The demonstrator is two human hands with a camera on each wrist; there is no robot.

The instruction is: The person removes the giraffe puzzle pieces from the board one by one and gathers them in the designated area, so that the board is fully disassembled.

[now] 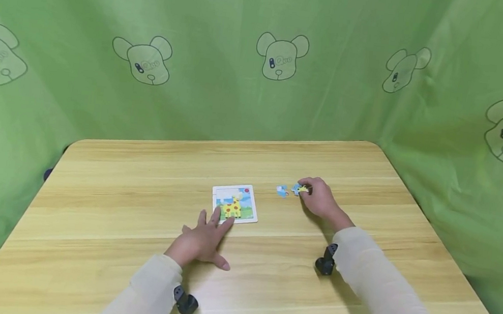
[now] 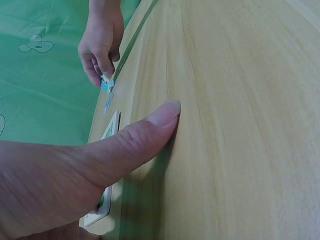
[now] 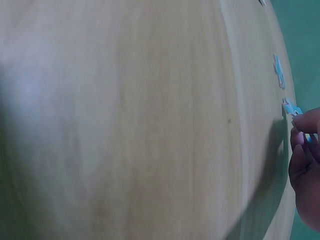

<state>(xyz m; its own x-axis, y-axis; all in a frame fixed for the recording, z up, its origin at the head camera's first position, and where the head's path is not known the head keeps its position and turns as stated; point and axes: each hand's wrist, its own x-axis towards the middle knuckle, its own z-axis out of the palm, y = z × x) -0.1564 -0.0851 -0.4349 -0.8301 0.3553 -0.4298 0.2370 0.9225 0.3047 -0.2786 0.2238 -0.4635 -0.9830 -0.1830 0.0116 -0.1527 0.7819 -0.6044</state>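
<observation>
A jigsaw board (image 1: 254,206) with a white border and a giraffe picture lies flat on the table. My left hand (image 1: 203,240) is spread at its near edge, fingertips on the lower border and thumb stretched out to the side. To the right of the board, my right hand (image 1: 320,199) pinches a blue and yellow puzzle piece (image 1: 297,188) between thumb and fingers; the right wrist view shows that piece (image 3: 290,107) at the fingertips. A second piece, blue and white (image 1: 282,191), lies loose between the board and the held one. Part of the giraffe picture's lower edge is hidden by my left fingers.
The light wood table (image 1: 139,176) has rounded far corners. Green curtains (image 1: 213,86) printed with bear heads hang close behind it and along both sides. A small black camera (image 1: 326,260) sits at my right wrist, another black camera (image 1: 185,302) at the left.
</observation>
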